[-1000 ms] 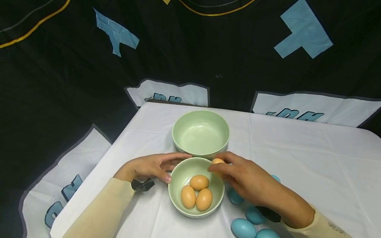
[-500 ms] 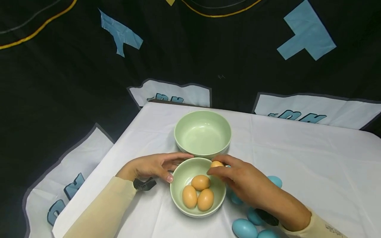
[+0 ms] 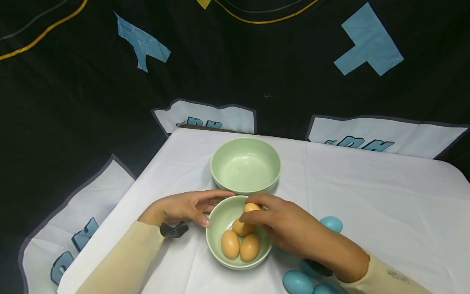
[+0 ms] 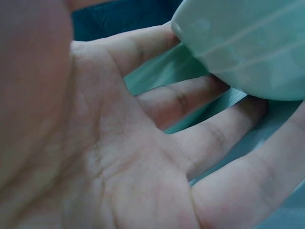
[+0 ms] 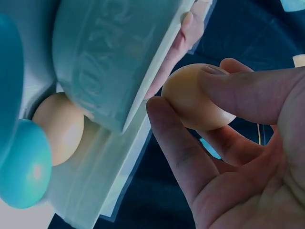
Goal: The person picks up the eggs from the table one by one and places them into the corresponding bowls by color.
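My right hand (image 3: 288, 224) pinches a brown egg (image 3: 251, 207) between thumb and fingers, over the smaller pale green bowl (image 3: 217, 220). In that bowl lie three brown eggs (image 3: 230, 244), partly covered by the hand. The right wrist view shows the held egg (image 5: 193, 95) gripped at its sides, above the bowl's rim. My left hand (image 3: 185, 208) is at the bowl's left side, thumb near its rim, fingers extended towards the far side. In the left wrist view, its fingertips (image 4: 255, 106) touch or nearly touch the bowl's outer wall (image 4: 248, 52).
A larger green bowl (image 3: 246, 165) stands just behind the smaller one. Several blue eggs (image 3: 298, 281) lie to the right on the white cloth (image 3: 367, 196). One more brown egg (image 5: 59, 128) shows beside the bowl in the right wrist view. A dark curtain (image 3: 220, 61) hangs behind.
My right hand has moved left with the brown egg, from the smaller bowl's right rim to over its inside. The left hand stays at the bowl's side.
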A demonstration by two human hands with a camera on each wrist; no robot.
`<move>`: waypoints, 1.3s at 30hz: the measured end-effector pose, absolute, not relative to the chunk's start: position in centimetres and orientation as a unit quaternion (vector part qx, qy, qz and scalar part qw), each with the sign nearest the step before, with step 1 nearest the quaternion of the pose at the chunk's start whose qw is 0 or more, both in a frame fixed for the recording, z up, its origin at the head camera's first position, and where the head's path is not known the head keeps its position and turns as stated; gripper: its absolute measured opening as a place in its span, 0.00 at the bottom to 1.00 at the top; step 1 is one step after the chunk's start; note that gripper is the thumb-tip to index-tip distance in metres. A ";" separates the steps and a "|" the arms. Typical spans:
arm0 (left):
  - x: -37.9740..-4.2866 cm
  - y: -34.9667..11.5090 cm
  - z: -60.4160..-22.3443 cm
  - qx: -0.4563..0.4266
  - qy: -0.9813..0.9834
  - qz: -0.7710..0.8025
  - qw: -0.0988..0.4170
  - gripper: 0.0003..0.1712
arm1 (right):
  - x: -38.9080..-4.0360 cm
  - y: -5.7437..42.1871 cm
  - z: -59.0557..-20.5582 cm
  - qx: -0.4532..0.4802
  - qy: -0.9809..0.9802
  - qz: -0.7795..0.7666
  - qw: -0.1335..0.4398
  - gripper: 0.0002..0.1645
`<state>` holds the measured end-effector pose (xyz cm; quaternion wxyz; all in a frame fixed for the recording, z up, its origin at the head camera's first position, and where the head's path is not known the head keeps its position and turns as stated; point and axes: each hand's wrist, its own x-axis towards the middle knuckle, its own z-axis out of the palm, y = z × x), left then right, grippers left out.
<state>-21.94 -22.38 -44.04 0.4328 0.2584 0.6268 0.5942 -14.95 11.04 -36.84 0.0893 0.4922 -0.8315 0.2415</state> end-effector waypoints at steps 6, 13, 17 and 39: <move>-21.9 -22.5 -44.0 0.266 0.629 0.593 0.427 0.54 | -15.2 10.3 -36.3 0.507 -0.827 0.227 0.084 0.26; -22.0 -22.5 -43.9 0.274 0.628 0.594 0.422 0.53 | -15.5 9.2 -35.8 0.514 -0.834 0.191 0.056 0.27; -22.0 -22.6 -43.8 0.278 0.625 0.596 0.420 0.53 | -16.0 8.4 -35.8 0.528 -0.835 0.148 0.045 0.25; -21.9 -22.5 -43.9 0.273 0.629 0.595 0.419 0.53 | -17.3 7.3 -36.4 0.561 -0.823 0.076 0.041 0.16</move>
